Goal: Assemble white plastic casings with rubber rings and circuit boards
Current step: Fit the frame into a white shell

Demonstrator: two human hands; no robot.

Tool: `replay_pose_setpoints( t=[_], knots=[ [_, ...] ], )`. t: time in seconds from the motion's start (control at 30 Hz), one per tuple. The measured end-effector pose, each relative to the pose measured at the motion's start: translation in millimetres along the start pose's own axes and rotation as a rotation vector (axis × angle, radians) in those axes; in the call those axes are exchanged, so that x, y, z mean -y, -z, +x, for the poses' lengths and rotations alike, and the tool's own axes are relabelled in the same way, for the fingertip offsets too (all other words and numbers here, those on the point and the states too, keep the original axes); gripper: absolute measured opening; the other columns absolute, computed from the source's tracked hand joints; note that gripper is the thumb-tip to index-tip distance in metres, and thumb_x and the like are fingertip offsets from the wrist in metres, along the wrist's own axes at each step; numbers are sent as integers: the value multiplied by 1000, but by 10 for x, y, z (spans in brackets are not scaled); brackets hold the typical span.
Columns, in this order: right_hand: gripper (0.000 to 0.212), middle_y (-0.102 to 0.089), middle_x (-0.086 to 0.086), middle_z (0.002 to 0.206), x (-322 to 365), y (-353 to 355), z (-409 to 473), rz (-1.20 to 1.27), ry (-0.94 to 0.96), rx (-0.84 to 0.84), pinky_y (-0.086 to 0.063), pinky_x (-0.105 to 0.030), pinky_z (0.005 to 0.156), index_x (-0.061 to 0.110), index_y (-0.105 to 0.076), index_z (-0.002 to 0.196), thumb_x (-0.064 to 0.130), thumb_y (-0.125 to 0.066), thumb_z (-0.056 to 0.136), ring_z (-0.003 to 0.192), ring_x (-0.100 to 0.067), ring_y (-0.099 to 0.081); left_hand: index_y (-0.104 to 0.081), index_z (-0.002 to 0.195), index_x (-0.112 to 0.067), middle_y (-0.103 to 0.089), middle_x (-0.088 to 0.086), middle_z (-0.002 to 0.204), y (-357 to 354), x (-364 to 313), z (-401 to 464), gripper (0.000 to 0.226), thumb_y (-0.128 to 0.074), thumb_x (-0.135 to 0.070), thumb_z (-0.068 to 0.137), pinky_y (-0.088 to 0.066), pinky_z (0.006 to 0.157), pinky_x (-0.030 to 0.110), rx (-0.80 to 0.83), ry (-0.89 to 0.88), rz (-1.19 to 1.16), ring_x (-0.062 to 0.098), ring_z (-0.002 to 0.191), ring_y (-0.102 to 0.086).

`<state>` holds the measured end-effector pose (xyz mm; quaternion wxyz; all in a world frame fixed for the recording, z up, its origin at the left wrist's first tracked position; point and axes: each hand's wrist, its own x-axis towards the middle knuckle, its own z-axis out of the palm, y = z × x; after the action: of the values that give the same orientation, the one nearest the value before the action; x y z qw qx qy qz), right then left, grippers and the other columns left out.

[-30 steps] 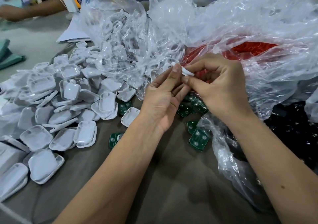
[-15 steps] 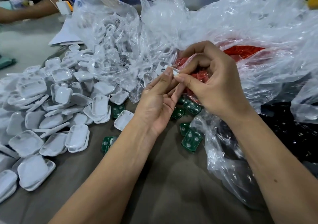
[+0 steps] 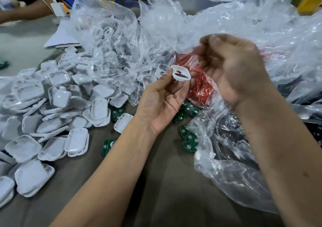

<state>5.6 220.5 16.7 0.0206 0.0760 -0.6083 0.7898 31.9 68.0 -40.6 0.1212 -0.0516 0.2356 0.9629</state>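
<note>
Head view: the left hand (image 3: 162,97) pinches one white casing (image 3: 180,73) mid-scene, dark and red bits inside. The blurred right hand (image 3: 231,70) is curled; contents unclear. Circuit boards (image 3: 189,141) and many casings (image 3: 52,104) await on the worktop (image 3: 156,192).

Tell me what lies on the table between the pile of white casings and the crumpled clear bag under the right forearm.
In the head view, green circuit boards lie scattered there, and the left hand holding a white casing crosses above them.

Two bare forearms and hands (image 3: 231,73), no sleeves, gloves, rings or watch
</note>
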Motion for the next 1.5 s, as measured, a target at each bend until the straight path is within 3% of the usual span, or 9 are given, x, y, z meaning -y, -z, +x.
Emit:
replay_pose_setpoints(
  t=[0.1,0.23,0.3,0.4,0.5,0.8,0.97,1.17,1.5],
  knots=[
    [23,-69,-1,70,259,50,72,306,-149,-196,-48,-21,59,9,-66,90,9,-49,104,61,-11,-62,-60,121,3,-70,30,105,-2,6,-24,41,-63,-13,83,-62,68,27,59,33,-14,34,80,-74],
    [39,-65,6,63,624,38,255,435,-138,-192,-41,-16,55,15,-62,67,6,-47,102,56,-8,-55,-64,120,5,-69,30,111,31,-1,-17,39,-64,-13,85,-62,73,26,148,39,-3,32,83,-73],
    [38,-64,7,62,700,51,334,274,-75,-144,-41,-17,54,15,-61,70,10,-47,104,56,-9,-52,-73,109,4,-70,29,110,49,9,-10,33,-67,-13,81,-62,74,26,189,49,-3,32,86,-73],
    [7,-70,8,72,710,90,369,-505,54,-16,-48,-20,60,17,-68,93,23,-73,95,66,-9,-60,-79,99,1,-72,26,106,44,18,2,27,-68,-15,80,-61,76,26,221,56,14,31,88,-73],
    [54,-76,-7,97,570,72,283,-828,-100,311,-54,-30,64,21,-71,110,32,-91,62,74,-16,-67,-76,102,2,-71,27,107,28,22,15,30,-69,-16,80,-61,77,26,219,50,44,32,89,-73],
    [41,-70,-4,89,385,57,321,-841,-155,571,-59,-26,64,17,-74,112,10,-90,75,74,-18,-66,-67,114,7,-67,32,110,53,36,-2,41,-69,-15,81,-62,73,26,235,74,83,35,88,-74],
    [48,-71,-26,107,360,-19,315,-805,-154,558,-58,-34,66,13,-72,112,22,-90,68,73,-24,-66,-73,103,3,-71,24,100,66,21,2,31,-60,-20,89,-62,70,24,190,52,15,32,83,-75],
    [46,-76,-16,97,395,-19,324,-897,-126,552,-65,-37,64,14,-74,106,29,-91,66,68,-30,-75,-72,103,2,-71,21,97,42,35,-3,29,-59,-19,89,-62,69,25,154,26,19,33,83,-75],
    [31,-75,-10,89,272,-66,350,-895,40,421,-54,-24,50,14,-74,96,18,-95,74,62,-20,-65,-64,105,0,-67,22,105,52,39,48,21,-62,-13,88,-63,77,28,112,-15,-90,36,91,-72]
  ],
)
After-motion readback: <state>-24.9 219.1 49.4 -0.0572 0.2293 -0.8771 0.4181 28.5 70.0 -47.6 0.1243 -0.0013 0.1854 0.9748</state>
